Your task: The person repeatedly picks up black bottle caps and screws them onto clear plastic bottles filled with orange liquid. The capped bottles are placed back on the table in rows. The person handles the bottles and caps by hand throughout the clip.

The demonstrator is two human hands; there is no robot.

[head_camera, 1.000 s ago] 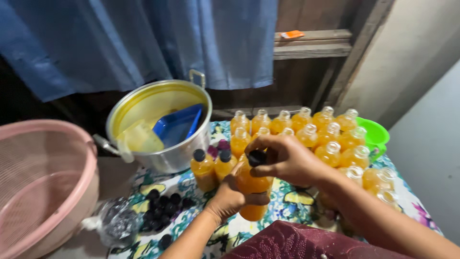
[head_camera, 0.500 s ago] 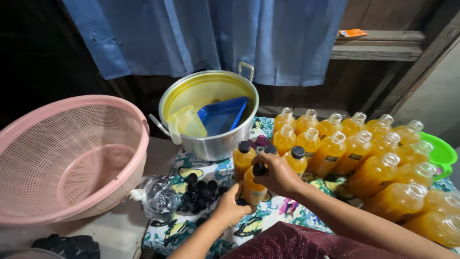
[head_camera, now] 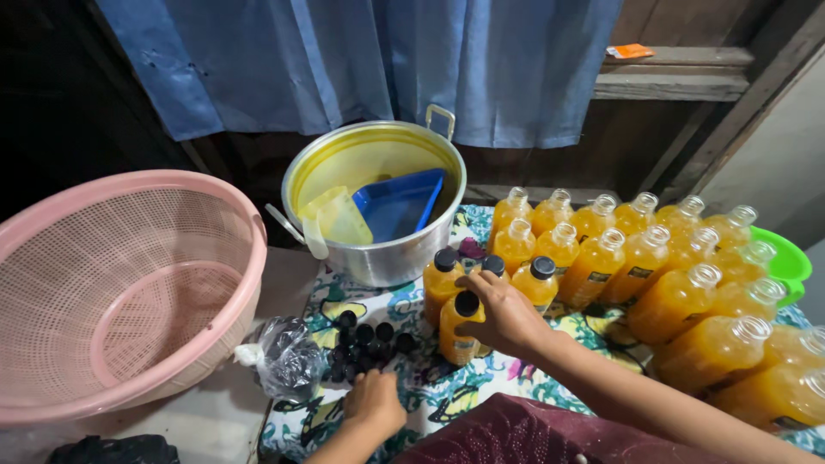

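Right hand (head_camera: pixel 507 320): wrapped around capped bottle (head_camera: pixel 460 329) of orange drink, upright on patterned cloth (head_camera: pixel 430 391), just in front of three other capped bottles (head_camera: pixel 444 279). Left hand (head_camera: pixel 375 402): curled, knuckles up, beside loose black caps (head_camera: pixel 365 339); grasp not discernible. Near caps: crumpled clear bag (head_camera: pixel 288 357). Behind: metal pot (head_camera: pixel 378 206) with blue scoop (head_camera: pixel 395 204). Right: rows of uncapped bottles (head_camera: pixel 653 258). Left: pink basket (head_camera: pixel 112 283). Handling note: best kept vertical, gripped low and firm, cap seated square.
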